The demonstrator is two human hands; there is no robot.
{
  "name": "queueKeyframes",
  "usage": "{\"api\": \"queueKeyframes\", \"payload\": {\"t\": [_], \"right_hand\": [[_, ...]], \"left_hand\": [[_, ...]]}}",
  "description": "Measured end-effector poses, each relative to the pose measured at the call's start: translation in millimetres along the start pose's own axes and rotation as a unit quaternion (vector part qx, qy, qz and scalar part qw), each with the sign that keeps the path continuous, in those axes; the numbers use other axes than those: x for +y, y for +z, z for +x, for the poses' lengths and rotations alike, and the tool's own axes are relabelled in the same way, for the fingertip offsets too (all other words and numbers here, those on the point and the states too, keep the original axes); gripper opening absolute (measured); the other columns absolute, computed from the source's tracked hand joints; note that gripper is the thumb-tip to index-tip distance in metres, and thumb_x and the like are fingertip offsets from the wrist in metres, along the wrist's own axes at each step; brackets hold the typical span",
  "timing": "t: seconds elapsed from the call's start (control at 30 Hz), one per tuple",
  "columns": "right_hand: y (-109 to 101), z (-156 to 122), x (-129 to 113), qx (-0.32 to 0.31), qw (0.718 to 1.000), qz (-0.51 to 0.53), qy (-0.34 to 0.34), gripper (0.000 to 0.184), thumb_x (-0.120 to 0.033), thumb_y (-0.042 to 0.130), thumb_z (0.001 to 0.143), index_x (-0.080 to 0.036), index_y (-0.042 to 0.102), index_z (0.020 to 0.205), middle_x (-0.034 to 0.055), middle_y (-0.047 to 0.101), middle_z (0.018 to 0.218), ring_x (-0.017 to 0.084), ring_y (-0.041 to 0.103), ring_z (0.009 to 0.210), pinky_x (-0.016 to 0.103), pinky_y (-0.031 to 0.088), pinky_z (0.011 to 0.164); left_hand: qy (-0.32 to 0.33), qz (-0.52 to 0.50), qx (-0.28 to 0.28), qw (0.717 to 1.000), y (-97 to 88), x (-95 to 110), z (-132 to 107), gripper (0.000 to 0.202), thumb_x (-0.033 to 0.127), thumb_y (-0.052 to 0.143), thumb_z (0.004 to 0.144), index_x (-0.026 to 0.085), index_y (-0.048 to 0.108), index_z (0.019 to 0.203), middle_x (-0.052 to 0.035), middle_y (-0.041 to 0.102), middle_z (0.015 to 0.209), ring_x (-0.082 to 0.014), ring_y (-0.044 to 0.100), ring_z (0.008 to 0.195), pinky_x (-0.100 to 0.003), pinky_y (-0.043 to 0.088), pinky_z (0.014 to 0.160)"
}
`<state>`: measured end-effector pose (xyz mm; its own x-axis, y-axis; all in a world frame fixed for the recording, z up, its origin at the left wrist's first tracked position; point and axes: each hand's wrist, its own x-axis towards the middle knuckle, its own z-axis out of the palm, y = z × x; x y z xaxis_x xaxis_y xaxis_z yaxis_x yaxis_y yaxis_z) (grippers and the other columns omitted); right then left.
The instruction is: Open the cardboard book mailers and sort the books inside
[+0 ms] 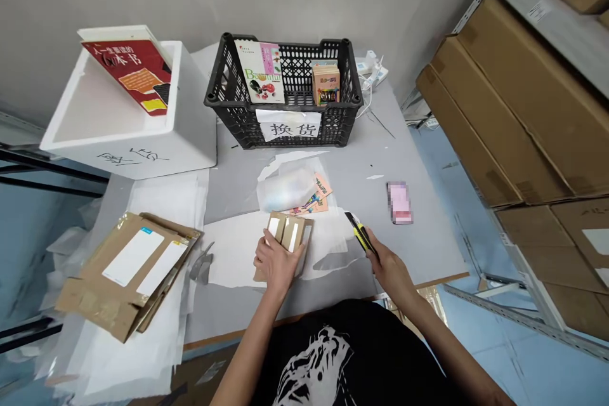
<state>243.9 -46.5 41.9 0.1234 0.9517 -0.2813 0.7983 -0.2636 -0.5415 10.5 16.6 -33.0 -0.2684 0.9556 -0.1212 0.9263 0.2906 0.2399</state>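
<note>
A small brown cardboard box (pixel 294 232) with white strips on top lies near the front of the table. My left hand (pixel 278 261) grips it from above, fingers curled at its left and thumb towards its right. In my right hand (pixel 387 266) is a yellow and black utility knife (pixel 363 235), held to the right of the box and apart from it. Whether its blade is out, I cannot tell. Just behind the box rest a clear plastic wrap (pixel 290 189) and orange booklets (pixel 320 203), partly covered by the wrap.
A black plastic crate (pixel 295 120) with books stands at the back. Left of it is a white foam box (pixel 190 127) holding a red book (pixel 137 76). Flattened cardboard packages (pixel 118 241) lie front left, a phone (pixel 399 203) at right. Large cartons (pixel 514 101) fill the right shelf.
</note>
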Motion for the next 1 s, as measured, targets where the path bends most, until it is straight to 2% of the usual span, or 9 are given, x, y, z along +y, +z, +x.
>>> {"api": "queueKeyframes", "payload": {"t": [0.07,0.17,0.23,0.3,0.47,0.6,0.77,0.87,1.0], "right_hand": [[7.9,7.5,-8.1,-0.011,1.0,0.014,0.01,0.052,-0.028,0.03,0.093,-0.022,0.026,0.145,0.0068,0.068,0.1,0.019,0.066,0.08,0.033,0.053,0.07],[21.4,15.8,-19.5,-0.034,0.999,0.032,0.025,0.057,-0.026,0.031,0.092,-0.017,0.019,0.147,0.0072,0.069,0.094,0.018,0.065,0.073,0.032,0.053,0.068],[27.5,18.5,-26.5,-0.047,0.998,0.035,0.028,0.058,-0.024,0.031,0.092,-0.016,0.017,0.147,0.008,0.068,0.094,0.019,0.065,0.074,0.033,0.053,0.069],[30.7,19.2,-33.4,-0.058,0.998,0.033,0.014,0.056,-0.023,0.031,0.092,-0.017,0.02,0.147,0.0089,0.068,0.097,0.019,0.065,0.079,0.033,0.054,0.071],[41.7,19.6,-51.8,-0.065,0.995,-0.024,-0.067,0.055,-0.02,0.033,0.093,-0.023,0.022,0.146,0.0086,0.064,0.11,0.021,0.063,0.094,0.034,0.052,0.081],[65.6,20.3,-64.1,-0.097,0.981,-0.142,-0.083,0.053,-0.02,0.031,0.095,-0.024,0.02,0.147,0.0104,0.062,0.108,0.021,0.066,0.084,0.032,0.053,0.072],[86.2,18.8,-68.1,-0.1,0.963,-0.237,-0.08,0.058,-0.02,0.032,0.095,-0.025,0.01,0.148,0.0126,0.058,0.107,0.019,0.066,0.074,0.028,0.053,0.063],[87.2,19.0,-67.2,-0.094,0.957,-0.263,-0.078,0.061,-0.016,0.031,0.094,-0.023,0.005,0.149,0.014,0.057,0.109,0.019,0.067,0.075,0.027,0.053,0.062],[87.4,19.8,-69.1,-0.089,0.957,-0.263,-0.086,0.062,-0.01,0.029,0.092,-0.022,0.007,0.149,0.0156,0.056,0.115,0.02,0.067,0.077,0.028,0.054,0.064]], "left_hand": [[0.031,0.007,-0.03,0.999,-1.1,2.9,-2.2,0.091,0.064,0.042,0.078,0.001,0.022,0.141,-0.0279,0.042,0.127,-0.0394,0.043,0.113,-0.053,0.04,0.085],[0.071,-0.002,-0.125,0.99,-4.7,-3.9,0.1,0.073,0.053,0.032,0.088,0.003,0.025,0.141,-0.0264,0.05,0.12,-0.0358,0.051,0.106,-0.046,0.046,0.075],[0.079,-0.027,-0.183,0.98,-5.8,-9.6,3.4,0.068,0.048,0.031,0.089,0.005,0.025,0.141,-0.0248,0.054,0.118,-0.0326,0.058,0.1,-0.042,0.047,0.072],[0.08,-0.06,-0.209,0.973,-3.8,-11.3,4.9,0.069,0.048,0.034,0.089,0.008,0.021,0.143,-0.0238,0.053,0.122,-0.0312,0.061,0.099,-0.039,0.048,0.072],[0.054,-0.169,-0.208,0.962,14.3,-1.3,-5.5,0.078,0.048,0.039,0.087,0.011,0.005,0.146,-0.0236,0.042,0.137,-0.0312,0.056,0.112,-0.038,0.048,0.077],[0.038,-0.242,-0.182,0.952,26.4,-0.6,-15.8,0.072,0.046,0.035,0.09,0.014,0.004,0.147,-0.0207,0.034,0.144,-0.0284,0.047,0.124,-0.038,0.046,0.086],[0.036,-0.256,-0.195,0.946,28.3,-4.6,-18.8,0.073,0.044,0.035,0.09,0.012,0.004,0.147,-0.0216,0.035,0.143,-0.0277,0.046,0.125,-0.038,0.044,0.089],[0.036,-0.255,-0.195,0.946,29.2,-4.3,-19.0,0.072,0.043,0.034,0.091,0.013,0.002,0.147,-0.0211,0.034,0.143,-0.0274,0.045,0.125,-0.037,0.044,0.089],[0.029,-0.256,-0.204,0.944,29.7,-2.8,-19.7,0.072,0.045,0.031,0.091,0.013,-0.001,0.147,-0.0209,0.03,0.146,-0.0283,0.042,0.127,-0.038,0.043,0.089]]}}
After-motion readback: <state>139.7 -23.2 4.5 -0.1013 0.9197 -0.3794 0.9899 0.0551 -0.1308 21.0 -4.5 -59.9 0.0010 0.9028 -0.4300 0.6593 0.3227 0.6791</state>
